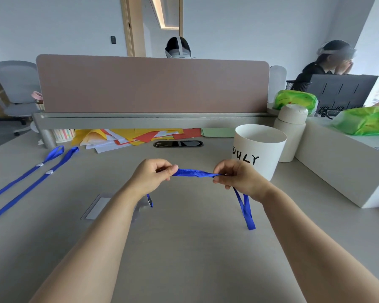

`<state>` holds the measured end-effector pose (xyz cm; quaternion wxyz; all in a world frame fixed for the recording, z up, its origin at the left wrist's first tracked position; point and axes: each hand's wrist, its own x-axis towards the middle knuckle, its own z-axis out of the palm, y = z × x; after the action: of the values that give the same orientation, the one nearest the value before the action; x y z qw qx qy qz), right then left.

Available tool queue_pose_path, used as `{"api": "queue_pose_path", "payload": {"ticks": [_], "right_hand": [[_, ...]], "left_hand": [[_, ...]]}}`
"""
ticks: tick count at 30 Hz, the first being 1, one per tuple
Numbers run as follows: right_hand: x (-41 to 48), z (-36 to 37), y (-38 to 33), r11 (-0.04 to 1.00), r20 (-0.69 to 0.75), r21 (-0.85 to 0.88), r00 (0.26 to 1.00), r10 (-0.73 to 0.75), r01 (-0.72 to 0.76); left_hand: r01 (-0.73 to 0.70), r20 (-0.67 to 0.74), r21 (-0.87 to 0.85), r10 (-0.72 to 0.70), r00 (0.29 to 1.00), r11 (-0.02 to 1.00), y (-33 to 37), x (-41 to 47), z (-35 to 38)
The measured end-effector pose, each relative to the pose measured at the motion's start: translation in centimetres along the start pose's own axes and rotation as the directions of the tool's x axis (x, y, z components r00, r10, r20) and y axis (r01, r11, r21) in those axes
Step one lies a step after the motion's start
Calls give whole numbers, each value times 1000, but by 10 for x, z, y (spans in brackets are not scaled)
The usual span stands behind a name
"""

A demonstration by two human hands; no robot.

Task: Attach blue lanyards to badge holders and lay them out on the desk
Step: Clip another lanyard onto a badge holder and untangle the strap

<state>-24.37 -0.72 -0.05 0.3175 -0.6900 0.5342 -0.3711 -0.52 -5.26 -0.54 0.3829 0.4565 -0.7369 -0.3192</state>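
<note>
both hands, left hand (154, 174) and right hand (234, 175), pinch a blue lanyard (194, 172), limp and light, best held near its clip end.

Bare surface (184, 248) shows straight in front of you, down to the near edge. On your right the white cup (258, 149), the bottle (290, 132) behind it and the long white box (337, 165) block the way. On your left lie two lanyards (31, 180) and a badge holder (96, 207).
</note>
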Motion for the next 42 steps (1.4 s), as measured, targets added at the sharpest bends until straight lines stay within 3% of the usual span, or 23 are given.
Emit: {"api": "queue_pose_path", "payload": {"ticks": [6,13,23,29,35,42], "right_hand": [[-2,4,-1,991,67,133,998,-17,8],[-1,12,-4,996,226,80,974,27,-46],[7,29,-1,991,182,134,983,-23,-2],[5,34,0,1000,171,-25,985,14,-10],[2,39,-3,999,210,0,977,44,-45],[-1,27,0,985,42,171,999,10,-17]], "left_hand": [[23,17,-1,-23,1000,1000,3,-2,-4],[14,151,-120,5,989,993,13,-4,-7],[2,170,-28,3,985,1000,18,-3,-12],[5,156,-14,-3,988,1000,16,-2,-13],[6,85,33,-9,996,999,14,-1,-15],[55,-9,232,-54,998,971,1,1,-23]]}}
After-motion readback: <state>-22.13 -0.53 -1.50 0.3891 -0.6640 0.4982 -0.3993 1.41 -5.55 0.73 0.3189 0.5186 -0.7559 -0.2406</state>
